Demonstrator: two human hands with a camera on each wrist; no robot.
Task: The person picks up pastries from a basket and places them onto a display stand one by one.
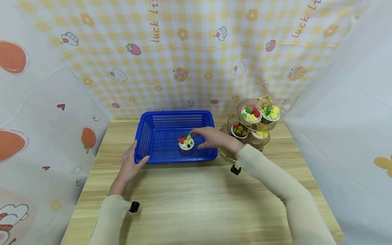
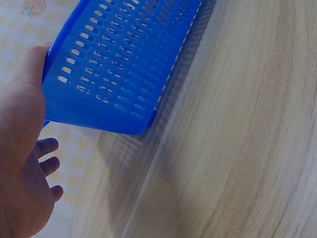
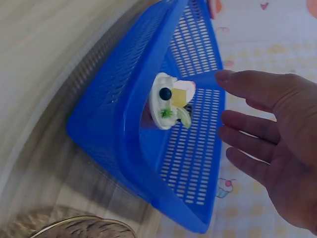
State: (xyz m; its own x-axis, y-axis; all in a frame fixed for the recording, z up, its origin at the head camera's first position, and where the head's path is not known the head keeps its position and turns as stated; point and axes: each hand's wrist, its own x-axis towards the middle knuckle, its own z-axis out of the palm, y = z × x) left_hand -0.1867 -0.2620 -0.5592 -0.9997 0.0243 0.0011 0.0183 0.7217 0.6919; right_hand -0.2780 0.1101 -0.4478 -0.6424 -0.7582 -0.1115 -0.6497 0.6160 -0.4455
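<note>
A blue plastic basket [image 1: 159, 137] with slotted walls sits on the table. Inside it, right of centre, stands a toy cupcake [image 1: 186, 145] topped with white cream, fruit pieces and a dark berry. My left hand [image 1: 130, 164] holds the basket's front left corner, the thumb along the front rim; in the left wrist view several of its fingers [image 2: 49, 166] hang clear of the wall. Over the basket's right part hovers my right hand [image 1: 211, 137], thumb and fingers apart and nothing between them. The right wrist view shows a gap between this hand and the cupcake [image 3: 166, 101].
Right of the basket, close by the right forearm, stands a gold tiered stand [image 1: 227, 154] with several toy cupcakes on its upper tiers, one of them a cream cupcake [image 1: 251, 114]. A checked cloth [image 1: 196, 61] hangs behind the wooden table [image 1: 196, 197].
</note>
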